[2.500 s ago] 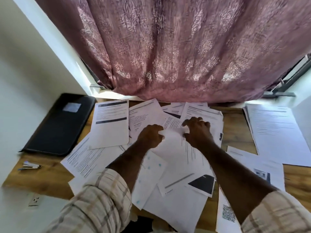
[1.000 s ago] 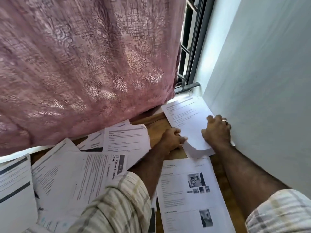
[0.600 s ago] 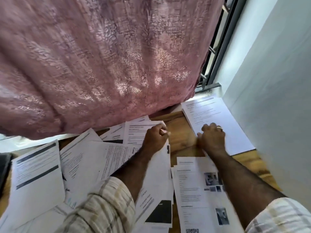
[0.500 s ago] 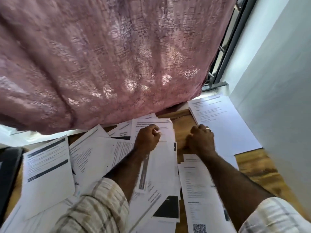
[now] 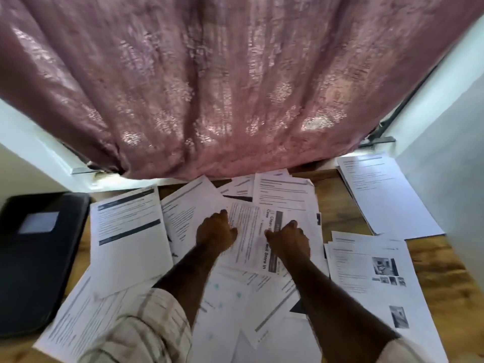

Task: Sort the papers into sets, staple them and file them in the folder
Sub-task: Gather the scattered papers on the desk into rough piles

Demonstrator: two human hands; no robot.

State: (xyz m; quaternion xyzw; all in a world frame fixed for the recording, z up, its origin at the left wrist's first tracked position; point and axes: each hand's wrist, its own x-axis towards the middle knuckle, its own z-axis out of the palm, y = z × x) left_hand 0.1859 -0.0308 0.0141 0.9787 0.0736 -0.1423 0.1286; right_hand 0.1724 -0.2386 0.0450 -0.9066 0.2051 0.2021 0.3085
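Loose printed papers (image 5: 125, 231) lie scattered and overlapping across the wooden table (image 5: 332, 205). In the middle lies a sheet with a sideways bold heading (image 5: 251, 239). My left hand (image 5: 216, 234) grips its left edge with curled fingers. My right hand (image 5: 288, 239) holds its right side, fingers bent and thumb pointing left. A black folder (image 5: 39, 258) lies closed at the left end of the table. A squared stack of text pages (image 5: 387, 197) sits at the back right. Another stack with small photos (image 5: 366, 271) lies in front of it. No stapler shows.
A pink patterned curtain (image 5: 235, 87) hangs over the back edge of the table and touches the rear papers. A white wall (image 5: 445, 179) closes off the right side, and a white window ledge (image 5: 39, 158) runs behind the folder.
My view has swung back from the right end of the table to the middle. Both hands left the back-right stack and came onto the sideways-heading sheet in the central heap.
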